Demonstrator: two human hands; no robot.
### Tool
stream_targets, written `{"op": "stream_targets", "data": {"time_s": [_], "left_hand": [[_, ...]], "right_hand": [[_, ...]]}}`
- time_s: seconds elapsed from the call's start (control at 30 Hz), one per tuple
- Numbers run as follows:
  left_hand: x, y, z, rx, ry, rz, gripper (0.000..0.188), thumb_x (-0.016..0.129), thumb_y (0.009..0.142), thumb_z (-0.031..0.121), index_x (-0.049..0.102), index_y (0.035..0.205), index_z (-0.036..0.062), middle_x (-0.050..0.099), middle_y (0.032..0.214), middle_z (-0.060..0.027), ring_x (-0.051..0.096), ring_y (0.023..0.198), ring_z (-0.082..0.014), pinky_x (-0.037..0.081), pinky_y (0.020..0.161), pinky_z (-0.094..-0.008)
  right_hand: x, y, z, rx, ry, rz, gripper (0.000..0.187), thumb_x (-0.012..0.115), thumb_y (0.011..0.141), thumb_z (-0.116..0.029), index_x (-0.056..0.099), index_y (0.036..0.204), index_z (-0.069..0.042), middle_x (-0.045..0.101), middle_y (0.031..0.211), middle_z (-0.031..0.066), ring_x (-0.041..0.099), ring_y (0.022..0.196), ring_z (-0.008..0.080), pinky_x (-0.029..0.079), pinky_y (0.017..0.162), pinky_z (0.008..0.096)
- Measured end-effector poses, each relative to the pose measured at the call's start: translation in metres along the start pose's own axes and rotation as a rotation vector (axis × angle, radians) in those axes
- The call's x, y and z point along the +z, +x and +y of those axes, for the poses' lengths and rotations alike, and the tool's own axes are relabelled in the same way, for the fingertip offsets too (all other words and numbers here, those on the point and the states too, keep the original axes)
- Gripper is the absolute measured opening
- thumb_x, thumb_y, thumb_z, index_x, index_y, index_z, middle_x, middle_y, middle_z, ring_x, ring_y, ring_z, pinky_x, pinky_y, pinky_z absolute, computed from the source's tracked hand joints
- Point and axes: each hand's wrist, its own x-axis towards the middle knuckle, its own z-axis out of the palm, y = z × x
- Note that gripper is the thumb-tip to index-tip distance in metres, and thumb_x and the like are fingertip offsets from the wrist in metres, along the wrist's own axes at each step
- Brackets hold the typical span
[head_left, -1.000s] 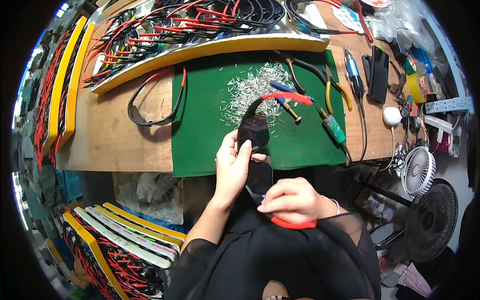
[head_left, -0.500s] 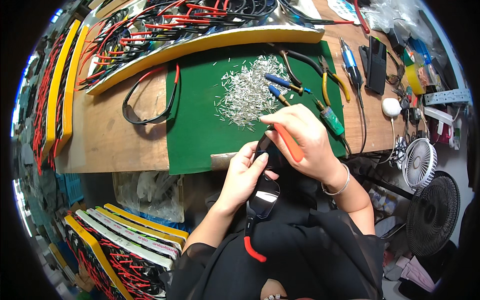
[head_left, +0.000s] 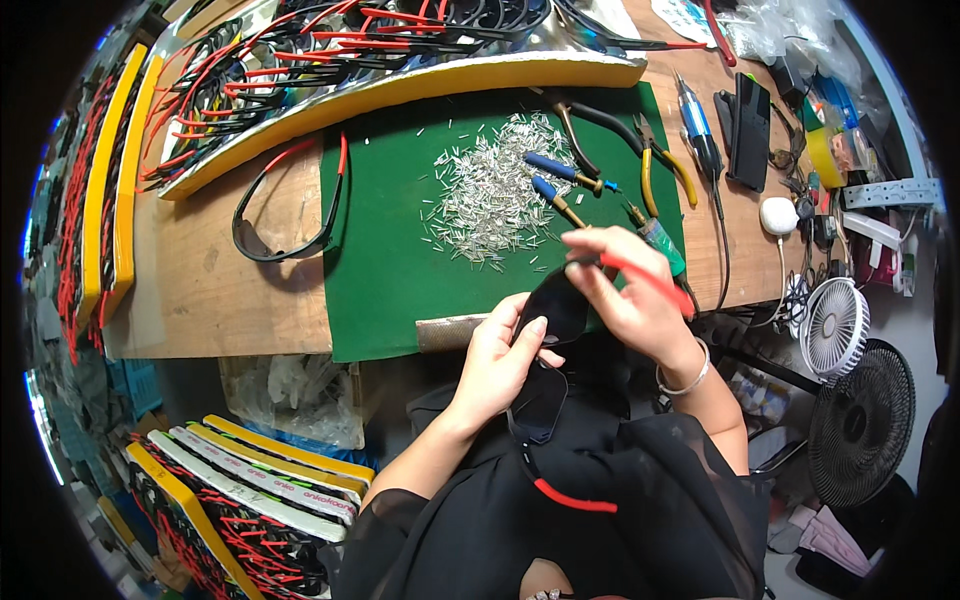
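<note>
Over my lap I hold a pair of dark sunglasses (head_left: 545, 405) with red-tipped arms. My left hand (head_left: 500, 360) is closed round the middle of the frame, its thumb pressed near the bridge. Farther up, my right hand (head_left: 630, 305) pinches the end of the frame where one arm joins; that arm's red tip sticks out to the right, blurred. The other red tip hangs low over my black clothing. Just beyond my hands, a pile of small silvery pins (head_left: 480, 195) covers part of a green mat (head_left: 385, 300). Two blue-handled screwdrivers (head_left: 550, 163) rest on the pile.
Another pair of sunglasses (head_left: 240, 225) sits left of the mat. A yellow-edged tray (head_left: 400, 95) of glasses spans the back. Yellow-handled cutters (head_left: 650, 175), a green-handled tool (head_left: 660, 240), a blue electric screwdriver (head_left: 700, 130) and a phone (head_left: 750, 135) lie right. Fans (head_left: 865, 425) stand lower right.
The sunglasses have turned in my hands. My right hand has shifted right, and the arm there now points outward. The lower red tip has swung to the right.
</note>
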Motion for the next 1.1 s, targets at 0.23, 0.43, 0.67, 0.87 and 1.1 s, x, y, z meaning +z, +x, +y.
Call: {"op": "stream_targets", "data": {"time_s": [0.23,0.43,0.67,0.87,1.1], "left_hand": [[0.0,-0.016,-0.005,-0.308,-0.202,-0.046,0.035,0.047,0.092,0.023,0.039,0.118,0.0018,0.054,0.11,-0.0105,0.059,0.093,-0.0169,0.051,0.075,-0.0274],[-0.013,-0.033,-0.016,-0.624,-0.489,-0.118,0.025,0.046,0.092,0.022,0.045,0.11,0.004,0.061,0.093,-0.0107,0.058,0.054,-0.0099,0.047,0.046,-0.018],[-0.008,-0.022,-0.012,-0.563,-0.517,0.031,0.018,0.046,0.093,0.019,0.051,0.105,0.0062,0.06,0.089,-0.0053,0.036,0.048,-0.0035,0.028,0.042,-0.0152],[-0.003,-0.015,-0.018,-0.625,-0.311,0.107,0.021,0.047,0.092,0.023,0.053,0.1,0.005,0.061,0.084,-0.0047,0.035,0.045,-0.0033,0.027,0.04,-0.016],[-0.006,-0.01,-0.02,-0.589,-0.485,0.068,0.02,0.047,0.091,0.023,0.055,0.094,0.0046,0.06,0.077,-0.0014,0.033,0.043,-0.0022,0.025,0.039,-0.0162]], "right_hand": [[-0.012,0.003,0.004,-0.051,-0.135,-0.01,0.015,0.059,0.077,0.0,0.06,0.092,0.0,0.058,0.071,0.0113,0.059,0.062,0.0221,0.045,0.055,0.03],[-0.009,0.032,-0.008,-0.3,-0.176,-0.153,0.018,0.064,0.075,-0.01,0.059,0.091,-0.002,0.057,0.074,0.0113,0.057,0.064,0.0249,0.046,0.057,0.0304],[-0.006,0.047,0.04,-0.065,-0.389,-0.082,0.018,0.062,0.078,-0.017,0.058,0.088,-0.002,0.057,0.076,0.0119,0.058,0.068,0.0271,0.046,0.062,0.0348],[0.03,0.041,0.063,-0.033,-0.634,-0.038,0.021,0.061,0.078,-0.018,0.049,0.084,-0.002,0.053,0.076,0.0131,0.057,0.071,0.0295,0.048,0.061,0.0382],[0.016,0.031,0.052,0.004,-0.422,-0.032,0.019,0.058,0.081,-0.015,0.045,0.085,-0.001,0.055,0.072,0.0146,0.058,0.067,0.0298,0.046,0.057,0.039]]}}
